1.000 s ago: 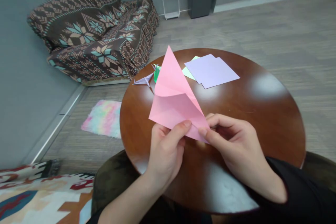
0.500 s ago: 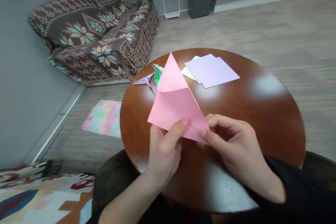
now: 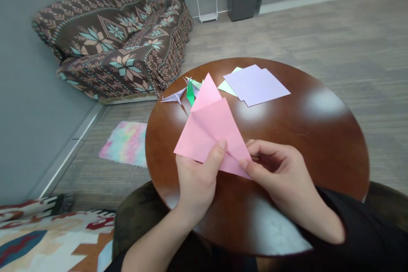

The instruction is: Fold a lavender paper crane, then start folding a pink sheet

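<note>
A pink sheet of origami paper (image 3: 213, 125), partly folded, is held up above the round table. It narrows to a point at the far end, with a flap standing off its upper layer and a crease running down toward the lower right. My left hand (image 3: 199, 174) grips its lower edge, thumb pressed on top and the fingers mostly hidden beneath. At the lower right corner, my right hand (image 3: 280, 174) pinches the paper between thumb and fingers.
The brown round table (image 3: 318, 148) bears lilac paper sheets (image 3: 256, 85) over a light green sheet (image 3: 227, 88). Folded paper figures, one lilac (image 3: 174, 97) and one green (image 3: 190, 92), lie at its far left. Beyond stands a sofa (image 3: 117, 46) under a patterned cover; a pastel rug (image 3: 126, 144) lies on the floor.
The upper layer's flap has lifted, showing a corner at its right and a longer crease. The far tip has dropped slightly toward me. Both hands keep their grip.
</note>
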Tool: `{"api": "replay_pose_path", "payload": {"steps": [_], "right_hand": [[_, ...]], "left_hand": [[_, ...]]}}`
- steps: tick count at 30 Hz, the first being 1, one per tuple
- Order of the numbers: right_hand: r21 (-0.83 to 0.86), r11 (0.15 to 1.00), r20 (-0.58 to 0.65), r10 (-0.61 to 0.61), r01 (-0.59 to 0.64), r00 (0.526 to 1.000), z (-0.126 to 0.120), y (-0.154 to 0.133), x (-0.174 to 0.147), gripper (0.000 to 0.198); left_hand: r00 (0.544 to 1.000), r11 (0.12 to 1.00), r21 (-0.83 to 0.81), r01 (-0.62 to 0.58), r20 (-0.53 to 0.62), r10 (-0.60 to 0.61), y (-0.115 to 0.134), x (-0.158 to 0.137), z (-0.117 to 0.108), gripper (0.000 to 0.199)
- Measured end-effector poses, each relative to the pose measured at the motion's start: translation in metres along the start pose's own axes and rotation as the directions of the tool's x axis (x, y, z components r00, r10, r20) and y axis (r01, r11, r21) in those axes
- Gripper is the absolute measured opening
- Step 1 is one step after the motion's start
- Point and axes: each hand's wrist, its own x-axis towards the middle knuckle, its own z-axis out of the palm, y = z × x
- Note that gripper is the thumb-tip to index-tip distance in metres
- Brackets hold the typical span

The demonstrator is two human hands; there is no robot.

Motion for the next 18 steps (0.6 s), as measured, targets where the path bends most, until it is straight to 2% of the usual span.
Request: {"api": "replay_pose_path", "payload": {"steps": [3,11,18], "right_hand": [[0.032,0.999,0.025,0.038,-0.039,0.999,0.0,0.001,0.001,0.012],[0.104,0.99,0.023,0.089,-0.091,0.996,-0.002,0.004,0.0,0.013],[0.121,0.988,-0.007,0.101,-0.1,0.995,-0.002,0.004,0.001,0.012]], "left_hand": [[0.999,0.999,0.01,-0.032,-0.001,0.032,-0.002,-0.006,0.002,0.024],[0.998,0.998,0.066,-0.008,0.063,0.004,-0.004,-0.013,0.006,0.017],[0.999,0.999,0.041,0.029,0.027,-0.03,-0.006,-0.015,0.008,0.02]]}}
